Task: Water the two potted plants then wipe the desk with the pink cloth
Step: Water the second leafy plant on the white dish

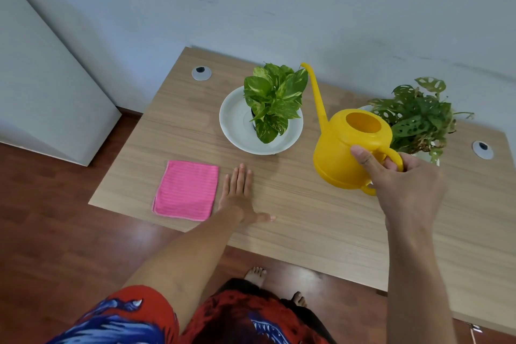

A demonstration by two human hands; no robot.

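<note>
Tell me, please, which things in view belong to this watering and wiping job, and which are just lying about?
Belong to the job:
yellow plastic watering can, held by the right hand
leafy green potted plant on a white saucer
holey-leaved potted plant
folded pink cloth
light wooden desk

Just lying about:
two round grey cable grommets
white cabinet

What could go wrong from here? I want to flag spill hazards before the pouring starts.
1. The right hand alone holds the yellow can by its handle; its long spout sits close to the left plant's leaves and might knock them or pour wide of the pot.
2. The right plant spreads right behind the can, so a swing could snag it.
3. The pink cloth and left hand lie near the desk edge; drips could soak the cloth early.
</note>
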